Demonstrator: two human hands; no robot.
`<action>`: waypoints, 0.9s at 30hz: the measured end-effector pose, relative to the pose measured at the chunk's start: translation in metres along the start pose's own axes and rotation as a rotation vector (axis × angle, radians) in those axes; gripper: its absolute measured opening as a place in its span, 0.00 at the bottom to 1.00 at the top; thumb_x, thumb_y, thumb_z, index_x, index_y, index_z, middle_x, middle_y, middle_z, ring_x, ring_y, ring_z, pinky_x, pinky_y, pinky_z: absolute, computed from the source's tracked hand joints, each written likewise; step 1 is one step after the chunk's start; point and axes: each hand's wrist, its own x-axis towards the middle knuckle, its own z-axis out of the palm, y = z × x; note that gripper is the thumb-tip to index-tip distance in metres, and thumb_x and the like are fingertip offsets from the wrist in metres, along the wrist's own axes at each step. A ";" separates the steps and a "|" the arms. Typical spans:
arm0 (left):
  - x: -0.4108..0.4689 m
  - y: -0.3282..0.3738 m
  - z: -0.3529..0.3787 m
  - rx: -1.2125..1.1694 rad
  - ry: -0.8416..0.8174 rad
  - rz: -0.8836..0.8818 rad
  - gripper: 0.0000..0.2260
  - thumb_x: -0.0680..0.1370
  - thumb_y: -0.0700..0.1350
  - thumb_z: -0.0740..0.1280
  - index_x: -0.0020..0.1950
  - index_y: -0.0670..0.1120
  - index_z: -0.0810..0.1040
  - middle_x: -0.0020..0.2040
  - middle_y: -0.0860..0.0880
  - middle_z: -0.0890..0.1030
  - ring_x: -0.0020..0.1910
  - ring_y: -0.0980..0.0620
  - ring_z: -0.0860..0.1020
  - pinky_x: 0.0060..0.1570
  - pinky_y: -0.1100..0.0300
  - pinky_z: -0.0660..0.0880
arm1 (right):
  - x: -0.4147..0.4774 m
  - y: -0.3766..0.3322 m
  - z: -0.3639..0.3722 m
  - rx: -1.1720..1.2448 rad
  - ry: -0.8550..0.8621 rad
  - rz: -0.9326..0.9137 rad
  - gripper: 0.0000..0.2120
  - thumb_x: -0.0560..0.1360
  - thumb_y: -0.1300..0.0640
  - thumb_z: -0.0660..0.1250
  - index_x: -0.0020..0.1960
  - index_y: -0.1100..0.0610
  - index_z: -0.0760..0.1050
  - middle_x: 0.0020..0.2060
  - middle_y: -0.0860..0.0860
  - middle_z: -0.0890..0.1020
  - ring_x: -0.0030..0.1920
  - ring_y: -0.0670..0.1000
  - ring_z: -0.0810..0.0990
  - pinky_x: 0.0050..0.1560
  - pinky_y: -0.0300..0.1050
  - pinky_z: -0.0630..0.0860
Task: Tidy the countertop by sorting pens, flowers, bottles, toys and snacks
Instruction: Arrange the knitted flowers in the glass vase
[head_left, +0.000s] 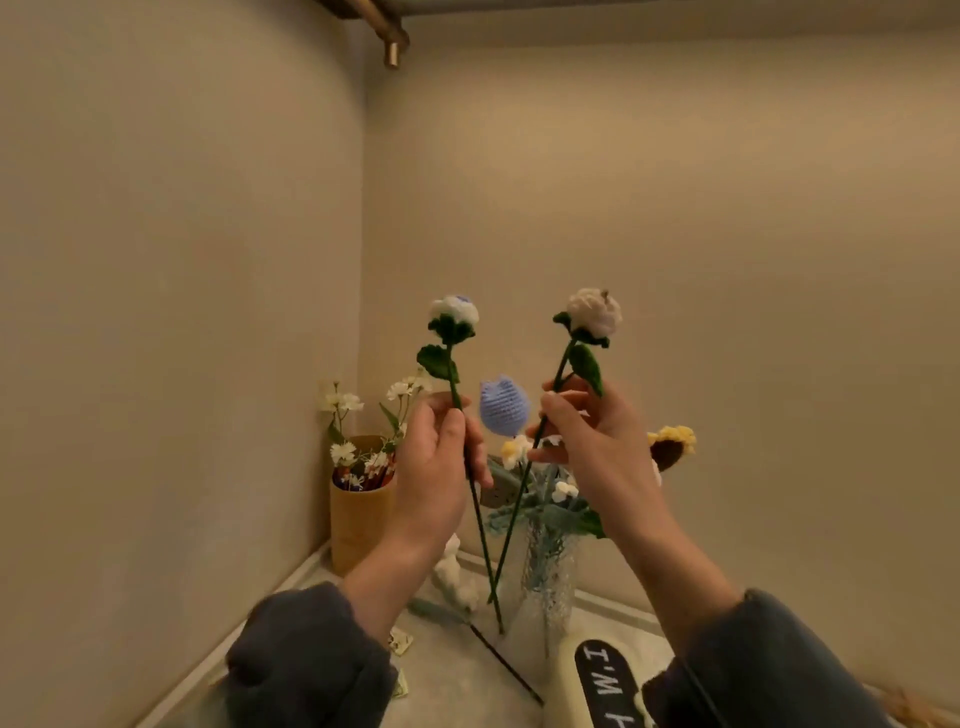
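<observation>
The pale marbled countertop (452, 675) runs into a corner of 2 beige walls, so there is little room to swing long stems. At its near edge lies a cream rounded object with a black lettered label (605, 686). A dropped flower could land on it or roll off the front.

In the corner stands a tan cylindrical holder (358, 519) stuffed with pens and small white blossoms. Near it is a clear glass vase (550, 587), already crowded with a blue crochet tulip (504, 410), a yellow crochet sunflower (670, 447) and other stems. It looks top-heavy, so pushing more stems in at a slant could tip it.

The left hand (434, 467) pinches the green stem of a white-and-blue crochet rose (454, 310) between thumb and fingers. The right hand (597, 441) grips the stem of a cream crochet rose (595, 312) the same way. Both roses are held up in the air in front of the vase. The 2 stems cross low down, and lowering them together could tangle them or snag a knitted leaf on the tulip.

A small white figurine (452, 571) stands beside the vase, under the left wrist, where a sleeve could knock it over. A loose dark stem (506, 665) lies flat on the counter and is easy to overlook.
</observation>
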 end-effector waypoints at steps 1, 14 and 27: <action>0.011 0.005 0.000 -0.020 -0.022 0.017 0.08 0.84 0.44 0.55 0.54 0.48 0.73 0.35 0.52 0.75 0.31 0.54 0.75 0.35 0.57 0.77 | 0.008 -0.006 0.003 -0.006 0.039 -0.025 0.04 0.79 0.60 0.65 0.53 0.58 0.76 0.43 0.56 0.80 0.39 0.50 0.84 0.35 0.44 0.82; 0.132 0.042 0.043 -0.173 -0.211 0.230 0.03 0.83 0.39 0.55 0.54 0.42 0.66 0.41 0.46 0.75 0.36 0.53 0.80 0.41 0.59 0.81 | 0.090 -0.049 0.015 -0.376 0.468 -0.211 0.05 0.80 0.58 0.64 0.54 0.58 0.75 0.42 0.53 0.78 0.39 0.54 0.83 0.34 0.51 0.83; 0.143 -0.042 0.037 0.388 -0.502 0.174 0.05 0.81 0.42 0.54 0.56 0.44 0.66 0.44 0.53 0.81 0.49 0.50 0.80 0.55 0.49 0.75 | 0.089 0.026 0.026 -0.672 0.466 -0.010 0.08 0.79 0.54 0.63 0.57 0.50 0.74 0.42 0.47 0.80 0.44 0.52 0.82 0.49 0.59 0.80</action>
